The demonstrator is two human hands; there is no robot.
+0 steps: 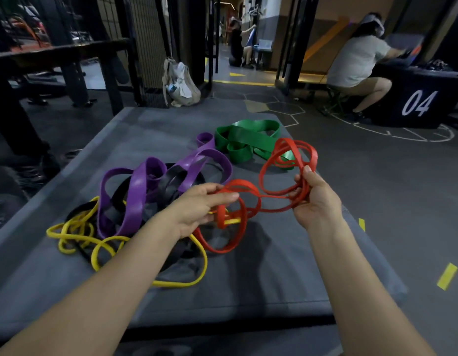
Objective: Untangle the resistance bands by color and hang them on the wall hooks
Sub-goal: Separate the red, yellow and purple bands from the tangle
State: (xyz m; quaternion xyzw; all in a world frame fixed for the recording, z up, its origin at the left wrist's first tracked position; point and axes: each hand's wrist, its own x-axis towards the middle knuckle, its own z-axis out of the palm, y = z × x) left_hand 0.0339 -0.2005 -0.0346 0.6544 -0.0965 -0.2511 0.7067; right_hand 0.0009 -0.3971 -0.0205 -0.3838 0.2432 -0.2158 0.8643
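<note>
Loops of a red band (pixel 263 173) stretch between both hands above the grey mat (pixel 274 273). My left hand (pixel 199 206) pinches its loops near the middle. My right hand (pixel 312 199) grips a bundle of red loops further right. A yellow band (pixel 76 235) lies tangled at the lower left, one strand threading through the red loops under my left hand. Wide purple bands (pixel 135 199) and black bands (pixel 171 181) are knotted together left of centre. A green band (pixel 248 140) lies in a pile at the mat's far end. No wall hooks are in view.
A beige bag (pixel 181 83) leans against a wire cage at the back. On the right, a seated person (pixel 356 65) works at a black box marked 04 (pixel 418 104). Dark gym frames (pixel 68 60) stand at the left. Yellow tape marks (pixel 447 276) dot the floor.
</note>
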